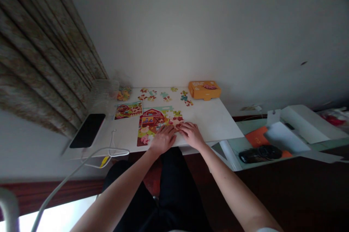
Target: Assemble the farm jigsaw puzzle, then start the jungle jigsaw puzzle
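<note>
Directly under the fingers point(185, 127), lower right part of the farm puzzle point(155, 120)

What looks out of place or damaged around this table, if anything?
Mainly the dark mark on the pale wall, toward the right: it interrupts an otherwise bare stretch, though I can't tell whether it's damage or dirt. The loose puzzle pieces on the table look ordinary near the part-built puzzle.

puzzle point(149, 122), phone point(87, 131), box point(205, 90) on table point(218, 123)
</note>
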Available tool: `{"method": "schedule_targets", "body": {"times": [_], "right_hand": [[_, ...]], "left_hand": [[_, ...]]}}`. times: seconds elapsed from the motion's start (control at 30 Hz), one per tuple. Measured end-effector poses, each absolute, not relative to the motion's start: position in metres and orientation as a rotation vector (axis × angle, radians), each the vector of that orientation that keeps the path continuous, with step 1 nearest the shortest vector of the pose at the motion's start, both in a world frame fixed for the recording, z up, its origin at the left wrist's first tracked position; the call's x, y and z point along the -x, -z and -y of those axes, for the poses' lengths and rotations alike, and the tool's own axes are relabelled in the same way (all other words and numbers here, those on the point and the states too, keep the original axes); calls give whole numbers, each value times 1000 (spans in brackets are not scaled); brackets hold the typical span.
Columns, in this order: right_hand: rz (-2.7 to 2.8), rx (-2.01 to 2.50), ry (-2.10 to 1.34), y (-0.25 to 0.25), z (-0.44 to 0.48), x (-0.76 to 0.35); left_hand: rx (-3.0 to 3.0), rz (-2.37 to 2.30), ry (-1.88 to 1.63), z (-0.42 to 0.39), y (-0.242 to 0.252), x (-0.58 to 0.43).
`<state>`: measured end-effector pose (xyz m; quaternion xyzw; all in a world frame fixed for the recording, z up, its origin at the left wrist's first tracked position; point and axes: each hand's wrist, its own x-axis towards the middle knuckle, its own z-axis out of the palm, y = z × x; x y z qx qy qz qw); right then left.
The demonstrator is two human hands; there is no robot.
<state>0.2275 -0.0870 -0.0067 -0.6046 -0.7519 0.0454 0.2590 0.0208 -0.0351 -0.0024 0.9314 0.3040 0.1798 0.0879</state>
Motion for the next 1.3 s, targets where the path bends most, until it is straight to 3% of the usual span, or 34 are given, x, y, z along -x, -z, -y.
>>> {"method": "schedule_targets", "body": {"times": [0.6,0.93,1.3], "right_hand": [[1983,1647,-170,5,85,-228],[1448,1737,-168,32,69,-245],[1145,2174,-159,24,-29,-283]], "left_hand": [[-2767,-920,-505,25,0,-29],[-2694,-1226,-470,9,21,-67],[-2692,-1242,-551,14,21,-67]]}}
